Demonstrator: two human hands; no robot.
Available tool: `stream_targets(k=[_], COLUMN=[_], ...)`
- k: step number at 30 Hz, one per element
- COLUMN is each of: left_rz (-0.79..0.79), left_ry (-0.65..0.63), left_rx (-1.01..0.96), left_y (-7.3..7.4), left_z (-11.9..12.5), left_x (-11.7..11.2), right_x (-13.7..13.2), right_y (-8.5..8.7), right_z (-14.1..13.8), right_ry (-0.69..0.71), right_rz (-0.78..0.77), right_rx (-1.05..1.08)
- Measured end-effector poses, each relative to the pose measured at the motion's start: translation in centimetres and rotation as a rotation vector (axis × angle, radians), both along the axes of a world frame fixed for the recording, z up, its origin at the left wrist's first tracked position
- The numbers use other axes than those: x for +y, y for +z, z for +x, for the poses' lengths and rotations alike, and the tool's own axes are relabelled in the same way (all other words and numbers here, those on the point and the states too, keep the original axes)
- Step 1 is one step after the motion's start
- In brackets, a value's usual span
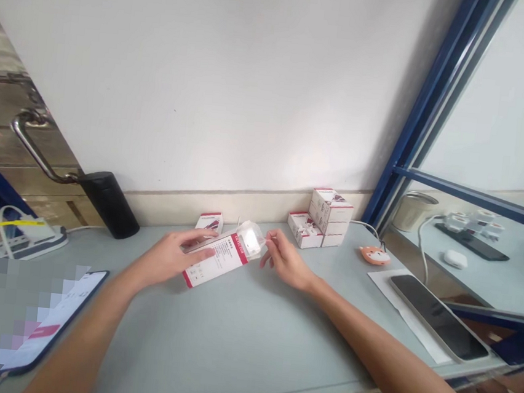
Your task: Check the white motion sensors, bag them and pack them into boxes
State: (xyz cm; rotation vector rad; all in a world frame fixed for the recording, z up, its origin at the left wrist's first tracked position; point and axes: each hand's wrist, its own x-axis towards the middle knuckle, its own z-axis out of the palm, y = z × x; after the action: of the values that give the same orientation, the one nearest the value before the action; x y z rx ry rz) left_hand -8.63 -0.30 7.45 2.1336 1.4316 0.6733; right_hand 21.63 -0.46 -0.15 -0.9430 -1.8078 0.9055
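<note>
While the left hand (170,255) lies with its fingers spread across a white-and-red carton (214,261), the right hand (288,261) comes in from the other side, its thumb and forefinger meeting in a pinch just beside a clear plastic piece (249,238). Whatever that pinch holds is too thin to make out, and I can't tell whether the left fingers actually grip the carton. The carton sits between the hands, angled over the table (229,341), with the clear plastic piece at its far end. Just behind it stands a small carton (209,221), and further right are a stack of similar cartons (329,214) and one more beside it (305,230). An orange fox-shaped object (374,255) sits right of those, near a smartphone (438,317) lying on a white sheet of paper (411,310). To the left are a black cylinder (108,203), a power strip (31,236) and a pixelated phone (55,319).
</note>
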Motion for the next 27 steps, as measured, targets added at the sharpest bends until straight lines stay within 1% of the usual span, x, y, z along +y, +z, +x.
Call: stream_targets(k=[3, 5, 7, 9, 11, 13, 15, 17, 19, 21, 23, 27], left_rz=[-0.044, -0.084, -0.088, -0.039, 0.016, 0.064, 0.081, 0.069, 0.044, -0.016, -0.077, -0.119], left_ry=[-0.035, -0.040, -0.005, 0.061, 0.136, 0.261, 0.381, 0.454, 0.479, 0.453, 0.417, 0.423], left_rx=[-0.041, -0.039, -0.009, 0.001, -0.039, -0.118, -0.205, -0.285, -0.354, -0.379, -0.361, -0.320], left_y=[0.3, 0.4, 0.4, 0.2, 0.0, -0.3, -0.6, -1.1, -1.5, -2.0, -2.4, -2.7], left_z=[-0.2, -0.9, -2.1, -3.4, -4.4, -4.7, -4.3, -3.6, -3.1, -3.0, -3.1, -3.5], left_x=[-0.1, 0.1, 0.5, 1.1, 1.7, 2.2, 2.6, 2.8, 2.9, 3.0, 3.1, 3.0], right_x=[0.3, 0.9, 1.5, 2.0, 2.3, 2.4, 2.3, 2.1, 2.0, 2.0, 2.1, 2.4], right_y=[-0.4, -0.8, -1.2, -1.7, -2.0, -2.1, -2.2, -2.3, -2.4, -2.5, -2.7, -3.2], right_z=[-0.3, -0.3, -0.2, 0.1, 0.4, 0.6, 0.6, 0.4, 0.3, 0.3, 0.4, 0.8], right_ry=[-0.004, -0.054, -0.118, -0.177, -0.221, -0.248, -0.250, -0.245, -0.243, -0.250, -0.267, -0.326], right_rz=[-0.051, -0.069, -0.105, -0.158, -0.197, -0.216, -0.226, -0.229, -0.222, -0.211, -0.201, -0.165], right_rx=[0.164, 0.298, 0.416, 0.471, 0.469, 0.447, 0.415, 0.375, 0.330, 0.283, 0.233, 0.126])
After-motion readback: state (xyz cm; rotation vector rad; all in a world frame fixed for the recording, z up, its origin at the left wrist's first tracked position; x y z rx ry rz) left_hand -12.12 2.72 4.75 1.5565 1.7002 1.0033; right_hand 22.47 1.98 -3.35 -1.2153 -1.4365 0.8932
